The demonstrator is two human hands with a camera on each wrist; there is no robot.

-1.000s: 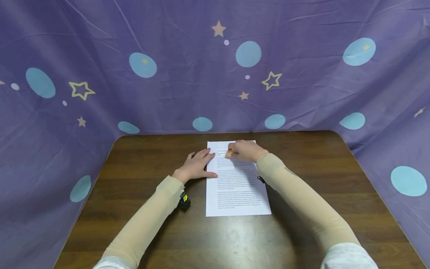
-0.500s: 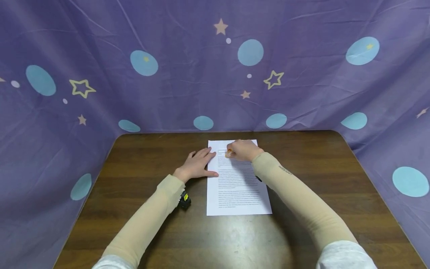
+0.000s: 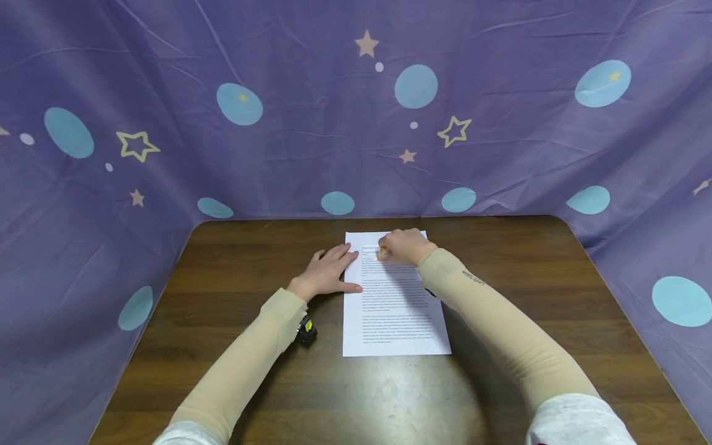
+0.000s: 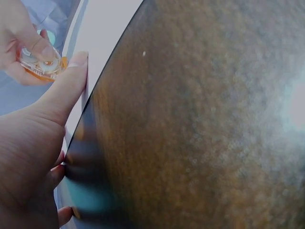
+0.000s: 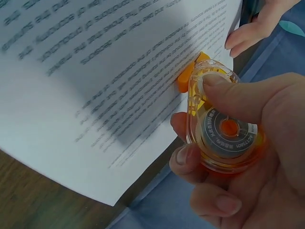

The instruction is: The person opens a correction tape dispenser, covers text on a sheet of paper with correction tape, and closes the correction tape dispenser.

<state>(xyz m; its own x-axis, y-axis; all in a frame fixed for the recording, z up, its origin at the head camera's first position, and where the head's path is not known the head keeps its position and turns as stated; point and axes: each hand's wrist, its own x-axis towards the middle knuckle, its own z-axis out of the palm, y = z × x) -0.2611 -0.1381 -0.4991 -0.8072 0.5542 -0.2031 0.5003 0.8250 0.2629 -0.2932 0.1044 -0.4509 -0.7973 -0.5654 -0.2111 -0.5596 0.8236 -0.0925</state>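
Observation:
A printed white sheet of paper lies on the wooden table. My left hand rests at its left edge, fingers spread, with thumb and fingertips on the margin. Near the top of the sheet, my right hand grips a clear and orange correction tape. In the right wrist view the thumb presses its side and the other fingers curl beneath it. Its orange tip meets the paper at the printed lines. The left wrist view shows the left thumb along the paper's edge, with the correction tape beyond.
The brown table extends around the sheet on all sides. A purple curtain with stars and blue ovals hangs behind and beside it. A small black camera is worn at the left wrist.
My right hand has shifted slightly to the right with the correction tape near the top lines. The left hand stays in place on the paper's edge.

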